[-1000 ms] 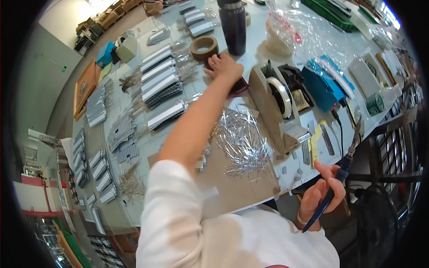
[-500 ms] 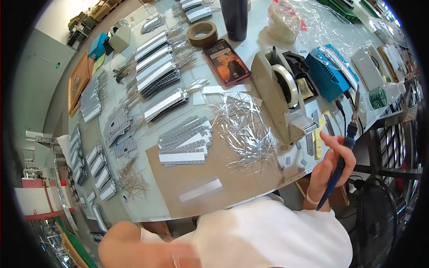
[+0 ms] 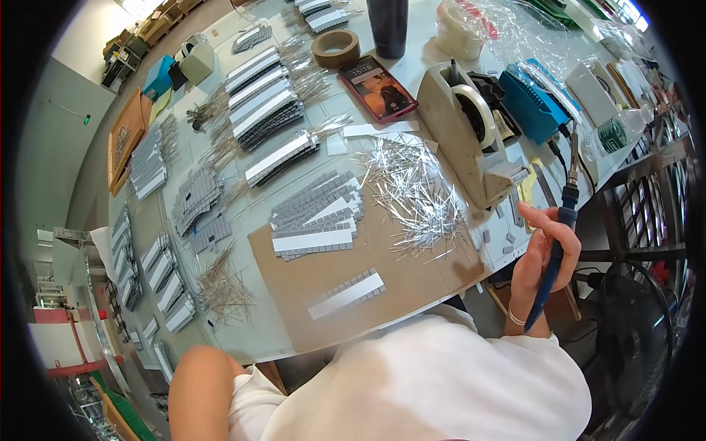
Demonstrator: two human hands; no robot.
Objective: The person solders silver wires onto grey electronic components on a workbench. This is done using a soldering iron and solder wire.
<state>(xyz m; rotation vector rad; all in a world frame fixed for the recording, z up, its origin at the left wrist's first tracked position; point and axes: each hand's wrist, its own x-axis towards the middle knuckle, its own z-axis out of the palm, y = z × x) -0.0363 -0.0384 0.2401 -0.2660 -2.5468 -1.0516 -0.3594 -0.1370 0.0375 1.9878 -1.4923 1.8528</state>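
Note:
My right hand [image 3: 543, 253] is closed round the blue handle of a soldering iron [image 3: 563, 242], its metal tip pointing up and away at the table's right edge. Only my left upper arm [image 3: 200, 389] shows at the lower left; the left hand is out of sight. On a brown board [image 3: 441, 273] in front of me lies a single white strip [image 3: 349, 295] with small grey squares along its far edge. Beyond it is a heap of grey segmented strips [image 3: 315, 213], some with white bands. To its right lies a tangled pile of thin shiny metal ribbons [image 3: 419, 192].
A tape dispenser [image 3: 467, 140] stands right of the ribbons, with a blue box [image 3: 535, 103] behind it. A phone [image 3: 378, 88], a brown tape roll [image 3: 335, 48] and a dark cup [image 3: 387, 29] stand farther back. Stacked strips [image 3: 261, 99] fill the left side. A black fan [image 3: 632, 316] is at right.
My left forearm, blurred at the lower edge before, has gone out of view. The view has shifted slightly. My right hand still holds the soldering iron.

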